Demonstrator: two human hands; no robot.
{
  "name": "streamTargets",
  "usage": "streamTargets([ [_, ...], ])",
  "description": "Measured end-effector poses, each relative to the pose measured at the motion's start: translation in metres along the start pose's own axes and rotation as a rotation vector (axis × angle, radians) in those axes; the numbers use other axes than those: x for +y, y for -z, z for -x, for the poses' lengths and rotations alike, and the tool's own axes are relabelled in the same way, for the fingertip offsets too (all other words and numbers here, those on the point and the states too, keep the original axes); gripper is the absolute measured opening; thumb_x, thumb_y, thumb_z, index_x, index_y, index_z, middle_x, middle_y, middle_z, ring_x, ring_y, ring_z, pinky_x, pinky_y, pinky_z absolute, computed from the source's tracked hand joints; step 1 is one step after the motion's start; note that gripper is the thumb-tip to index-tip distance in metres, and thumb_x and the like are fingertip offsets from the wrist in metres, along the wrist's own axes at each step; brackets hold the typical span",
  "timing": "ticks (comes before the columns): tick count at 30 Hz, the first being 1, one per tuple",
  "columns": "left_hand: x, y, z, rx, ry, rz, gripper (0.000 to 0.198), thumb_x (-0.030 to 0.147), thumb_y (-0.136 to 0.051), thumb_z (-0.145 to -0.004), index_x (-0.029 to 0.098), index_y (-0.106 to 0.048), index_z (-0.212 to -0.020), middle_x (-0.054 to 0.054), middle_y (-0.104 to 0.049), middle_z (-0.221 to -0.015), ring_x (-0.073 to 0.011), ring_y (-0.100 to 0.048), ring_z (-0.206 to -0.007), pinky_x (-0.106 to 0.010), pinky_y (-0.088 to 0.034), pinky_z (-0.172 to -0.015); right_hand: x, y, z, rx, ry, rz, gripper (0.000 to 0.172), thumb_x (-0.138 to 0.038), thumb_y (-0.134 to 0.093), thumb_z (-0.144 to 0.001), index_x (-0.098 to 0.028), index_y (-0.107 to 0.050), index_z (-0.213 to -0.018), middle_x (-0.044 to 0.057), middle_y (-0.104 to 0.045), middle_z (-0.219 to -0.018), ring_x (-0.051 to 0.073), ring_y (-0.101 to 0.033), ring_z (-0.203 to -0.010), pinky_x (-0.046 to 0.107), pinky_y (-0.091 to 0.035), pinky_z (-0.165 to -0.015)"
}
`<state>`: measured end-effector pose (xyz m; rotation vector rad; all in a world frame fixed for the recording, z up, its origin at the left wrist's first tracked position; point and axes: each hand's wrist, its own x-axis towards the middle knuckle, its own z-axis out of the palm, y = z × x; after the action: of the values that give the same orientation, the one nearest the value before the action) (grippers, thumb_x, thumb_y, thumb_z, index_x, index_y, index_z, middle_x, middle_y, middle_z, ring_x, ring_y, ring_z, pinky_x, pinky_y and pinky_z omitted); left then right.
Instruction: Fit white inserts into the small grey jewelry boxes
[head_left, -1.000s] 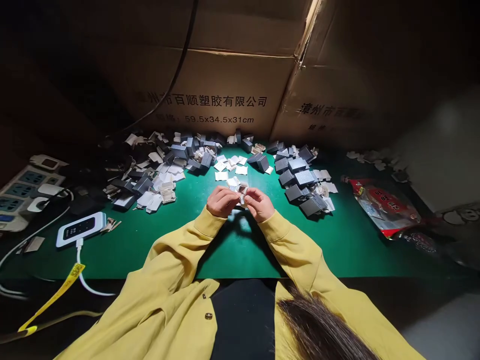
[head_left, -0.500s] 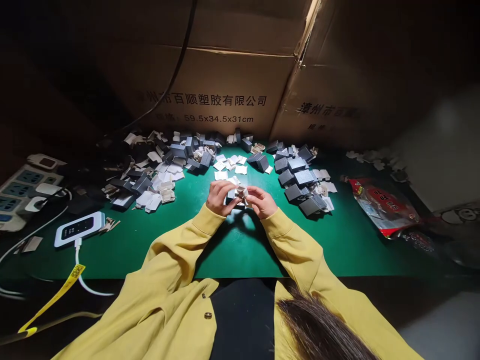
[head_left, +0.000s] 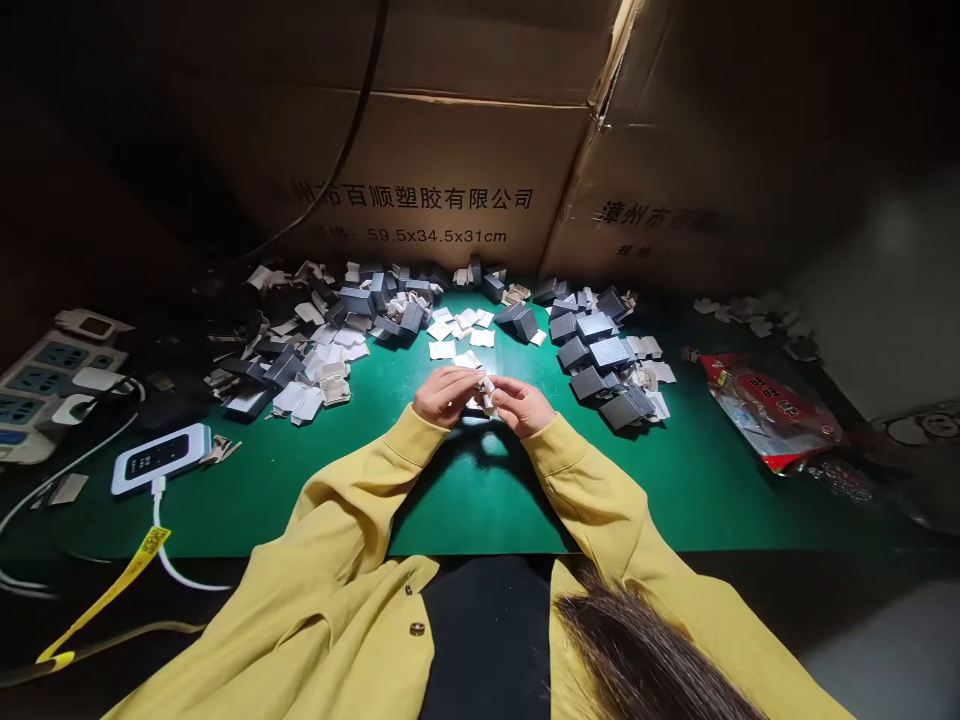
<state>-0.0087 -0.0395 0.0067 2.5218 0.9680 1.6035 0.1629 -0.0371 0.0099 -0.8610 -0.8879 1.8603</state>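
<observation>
At the far left a white power strip (head_left: pixel 52 375) and a small white device with a dark screen (head_left: pixel 161 457) lie on the green tabletop (head_left: pixel 697 480). A heap of dark grey little boxes and pale paper squares (head_left: pixel 315 340) comes next. At centre, the left hand (head_left: pixel 444 395) and right hand (head_left: pixel 519 405) meet, both pinching one small pale folded paper piece (head_left: pixel 482 390) between their fingertips, equally near it. Its long axis I cannot tell. Further right sits a stack of dark grey boxes (head_left: pixel 604 365), then a red plastic packet (head_left: pixel 769 405).
</observation>
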Motion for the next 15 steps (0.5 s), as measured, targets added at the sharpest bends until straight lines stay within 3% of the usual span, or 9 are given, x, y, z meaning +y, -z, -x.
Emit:
streamTargets([
  [5,0.003,-0.001,-0.002,-0.016,-0.038,0.127,0.037,0.015,-0.046,-0.090,0.020,-0.058,-0.125,-0.012,-0.069,-0.110,-0.0206,-0.063,-0.107,-0.036,-0.055,-0.087,0.001,0.003,-0.001,0.004,-0.020,0.010,0.049,-0.034,-0.089,-0.040,-0.020,-0.067,-0.082,0.000,-0.070,-0.076,0.015,-0.064,-0.068,0.030,-0.053,-0.065],
  [9,0.010,-0.002,-0.002,-0.041,-0.007,0.115,0.042,0.016,-0.047,-0.090,0.019,-0.052,-0.131,-0.014,-0.065,-0.117,-0.0218,-0.059,-0.113,-0.037,-0.053,-0.092,0.002,0.002,-0.002,-0.001,-0.004,-0.050,0.050,-0.032,-0.089,-0.041,-0.022,-0.065,-0.084,-0.001,-0.069,-0.077,0.016,-0.065,-0.073,0.031,-0.054,-0.070],
  [13,0.010,0.003,-0.001,0.028,0.036,-0.017,0.056,0.032,-0.056,-0.087,0.018,-0.041,-0.139,-0.016,-0.057,-0.128,-0.0271,-0.050,-0.123,-0.045,-0.044,-0.102,-0.002,0.006,-0.004,0.008,0.011,-0.118,0.051,-0.035,-0.088,-0.045,-0.024,-0.064,-0.088,0.000,-0.071,-0.085,0.019,-0.067,-0.081,0.036,-0.054,-0.079],
  [15,0.000,0.009,0.001,-0.001,0.060,-0.058,0.071,0.047,-0.062,-0.081,0.019,-0.036,-0.141,-0.017,-0.053,-0.131,-0.0301,-0.047,-0.125,-0.049,-0.039,-0.104,-0.004,0.012,-0.006,0.043,0.049,-0.089,0.051,-0.036,-0.087,-0.047,-0.025,-0.063,-0.091,0.001,-0.071,-0.088,0.020,-0.067,-0.083,0.038,-0.054,-0.081],
])
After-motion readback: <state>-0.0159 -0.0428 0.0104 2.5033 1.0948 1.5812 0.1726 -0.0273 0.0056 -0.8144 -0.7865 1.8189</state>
